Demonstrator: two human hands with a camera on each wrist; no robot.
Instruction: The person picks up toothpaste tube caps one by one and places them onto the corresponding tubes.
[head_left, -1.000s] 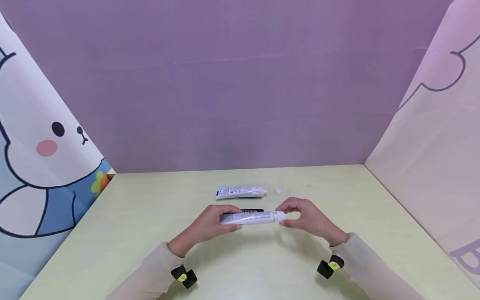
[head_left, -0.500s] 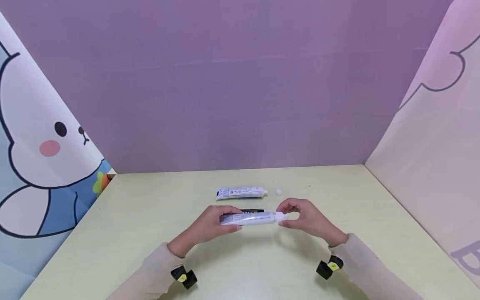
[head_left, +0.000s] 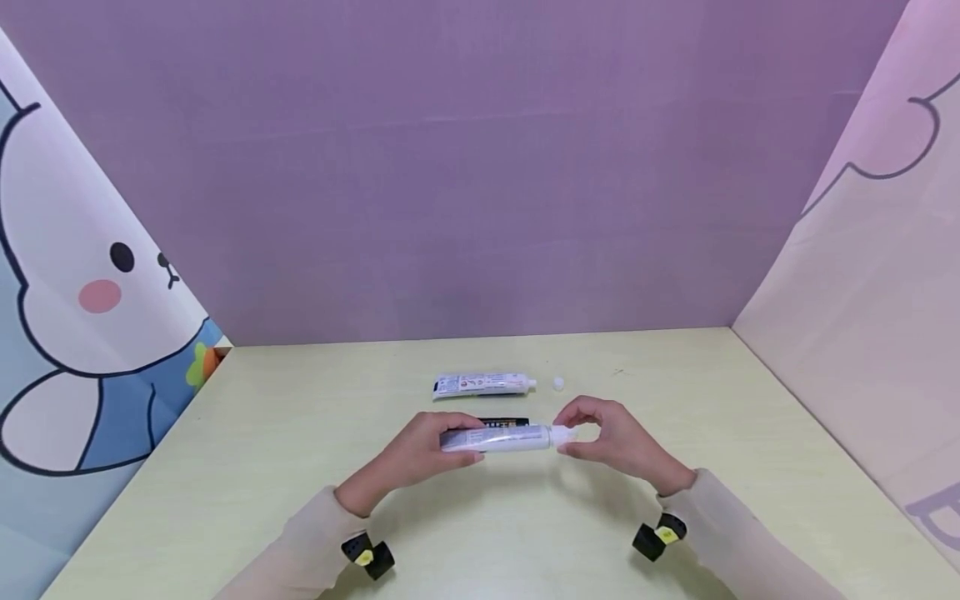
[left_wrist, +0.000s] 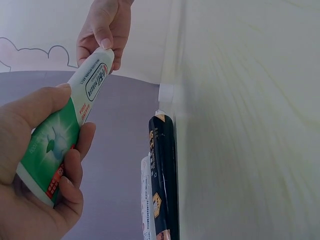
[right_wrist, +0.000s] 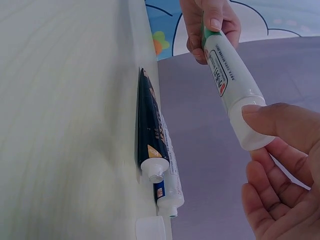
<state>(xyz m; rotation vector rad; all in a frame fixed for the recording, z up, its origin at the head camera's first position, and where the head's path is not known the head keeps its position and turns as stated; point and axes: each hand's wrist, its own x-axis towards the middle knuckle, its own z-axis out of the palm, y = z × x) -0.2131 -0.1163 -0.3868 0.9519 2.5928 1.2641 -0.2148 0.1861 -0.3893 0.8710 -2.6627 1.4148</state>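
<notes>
My left hand [head_left: 420, 446] grips the body of a green and white toothpaste tube [left_wrist: 60, 135], thumb on one face and fingers curled beneath. The tube is held roughly level above the table, its cap end pointing right. At that end my right hand [head_left: 611, 429] pinches the white cap [right_wrist: 250, 131] between thumb and fingers, and the cap sits on the tube. Just behind lies a black toothpaste tube [left_wrist: 162, 170], partly hidden by the held one in the head view. Its white neck and silvery nozzle are bare in the right wrist view.
Farther back on the pale table [head_left: 315, 383] lies a white toothpaste tube [head_left: 483, 384] with an uncovered nozzle. A small loose white cap [head_left: 558, 383] rests to its right. A purple panel [head_left: 480, 167] rises at the table's back edge, with printed panels at both sides.
Very little: the held tube sits slightly lower in the head view, with more of the black tube showing behind it. Both hands keep their hold.
</notes>
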